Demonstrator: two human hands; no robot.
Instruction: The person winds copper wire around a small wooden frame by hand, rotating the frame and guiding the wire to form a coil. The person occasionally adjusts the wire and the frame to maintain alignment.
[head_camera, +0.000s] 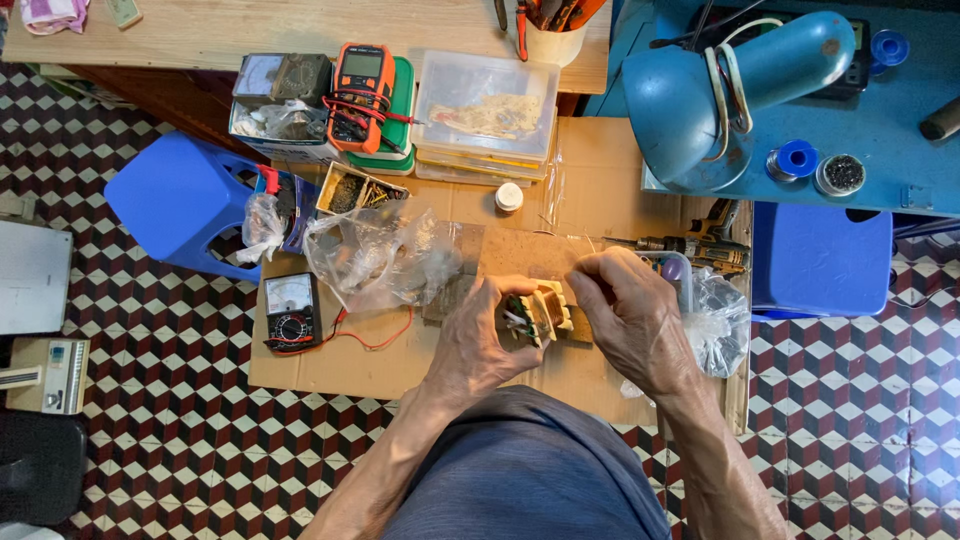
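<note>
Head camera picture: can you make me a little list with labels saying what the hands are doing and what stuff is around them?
left hand: grips a small cream bobbin part with wires
right hand: pinches at the same part from the other side
work surface: cardboard sheet on a patterned tile floor
nearby left: black dial meter, clear plastic bags
farther back: orange meter, clear lidded boxes
right side: blue lamp

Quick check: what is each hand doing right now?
Left hand: closed around a small cream-coloured wound part.
Right hand: fingers pinched at that part; grip unclear.
</note>
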